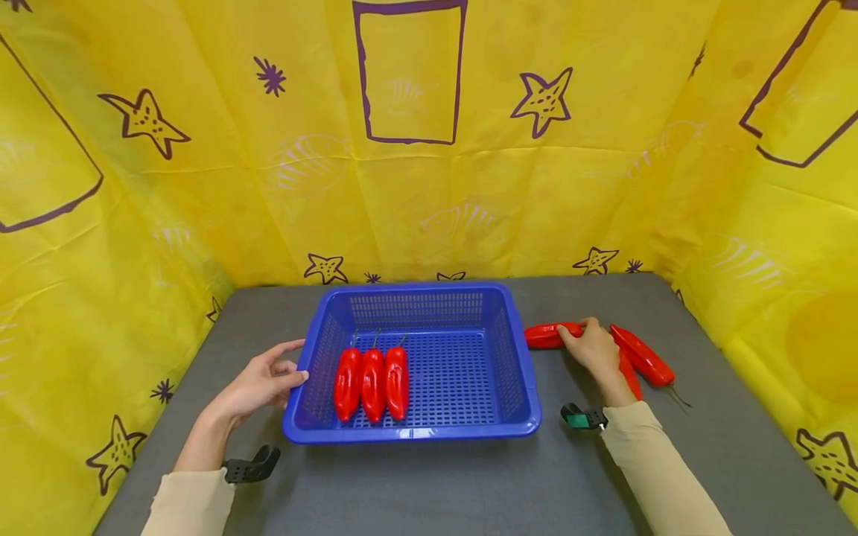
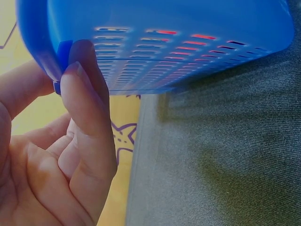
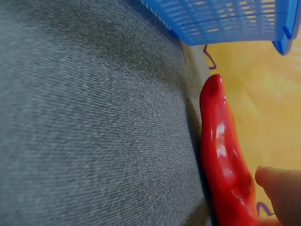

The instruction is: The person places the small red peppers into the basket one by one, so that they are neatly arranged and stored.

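Note:
My left hand (image 1: 258,380) pinches the left rim of a blue plastic basket (image 1: 462,434), thumb against the outside in the left wrist view. Three red chili peppers (image 1: 372,383) lie side by side in the basket's left half, stems toward the back. To the basket's right, my right hand (image 1: 593,350) is over the right end of another red chili pepper (image 1: 544,336), thumb and forefinger spread. In the right wrist view the thumb (image 3: 282,193) is close above that pepper. Its stem end is hidden by the hand.
A red chili pepper (image 1: 642,357) with a long stem lies farther right, and another chili pepper (image 1: 630,376) is partly covered by my right wrist. Behind the dark grey table (image 1: 415,491) hangs a yellow patterned cloth (image 1: 415,201), which also runs along both sides.

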Available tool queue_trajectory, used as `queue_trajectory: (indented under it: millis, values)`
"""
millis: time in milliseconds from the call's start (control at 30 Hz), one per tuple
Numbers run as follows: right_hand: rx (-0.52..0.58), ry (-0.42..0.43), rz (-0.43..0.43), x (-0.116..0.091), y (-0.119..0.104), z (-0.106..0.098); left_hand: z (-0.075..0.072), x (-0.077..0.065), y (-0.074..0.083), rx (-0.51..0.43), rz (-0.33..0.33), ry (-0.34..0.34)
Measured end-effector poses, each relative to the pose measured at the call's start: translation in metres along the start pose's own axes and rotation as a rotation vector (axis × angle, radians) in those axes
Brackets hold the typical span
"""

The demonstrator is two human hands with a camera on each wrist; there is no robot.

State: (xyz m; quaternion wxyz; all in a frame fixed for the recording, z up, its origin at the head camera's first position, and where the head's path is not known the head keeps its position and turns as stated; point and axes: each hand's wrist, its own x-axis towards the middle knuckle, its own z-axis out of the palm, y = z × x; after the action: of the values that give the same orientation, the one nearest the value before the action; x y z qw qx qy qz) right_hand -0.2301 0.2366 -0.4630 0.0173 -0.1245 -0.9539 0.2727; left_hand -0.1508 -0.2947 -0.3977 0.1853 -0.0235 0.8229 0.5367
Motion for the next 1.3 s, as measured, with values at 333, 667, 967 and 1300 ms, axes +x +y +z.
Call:
queue_trajectory:
  millis: [333,667,967,1300]
  values:
    - [0.077,-0.094,-0.066,0.017,0.001,0.000,0.000,-0.001,0.000,0.004,-0.002,0.001]
    - [0.231,-0.274,-0.126,0.028,0.004,-0.006,-0.001,0.000,-0.001,-0.002,0.001,-0.002]
    - [0.263,-0.289,-0.196,0.025,0.004,-0.010,0.000,0.000,0.002,0.002,0.000,-0.001]
    - [0.286,-0.181,-0.019,0.022,0.004,-0.001,0.000,-0.001,0.003,-0.005,0.008,-0.002]
